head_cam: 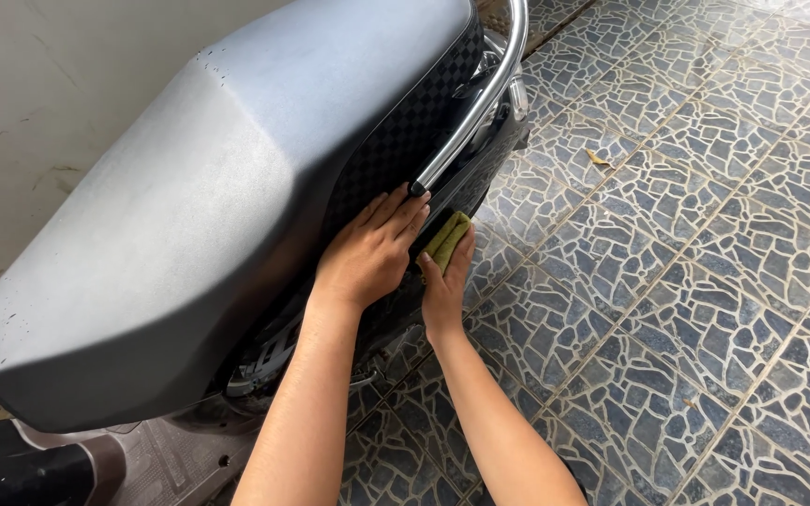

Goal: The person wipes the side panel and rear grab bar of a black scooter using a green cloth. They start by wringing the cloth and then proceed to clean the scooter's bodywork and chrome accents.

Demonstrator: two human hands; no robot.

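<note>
A scooter fills the left of the view, with a long grey seat (189, 197) that has a black checkered side panel (405, 122). A chrome grab rail (480, 94) runs along the seat's right side. My left hand (372, 248) lies flat, fingers together, on the seat's side just below the rail's front end. My right hand (444, 281) presses a folded yellow-green cloth (449, 236) against the dark body panel under the seat. Part of the cloth is hidden behind my left fingers.
The floor (686, 262) is paved with blue-grey stone-pattern tiles. A pale wall (39, 112) stands close behind the scooter on the left. The scooter's footboard (161, 459) shows at the bottom left.
</note>
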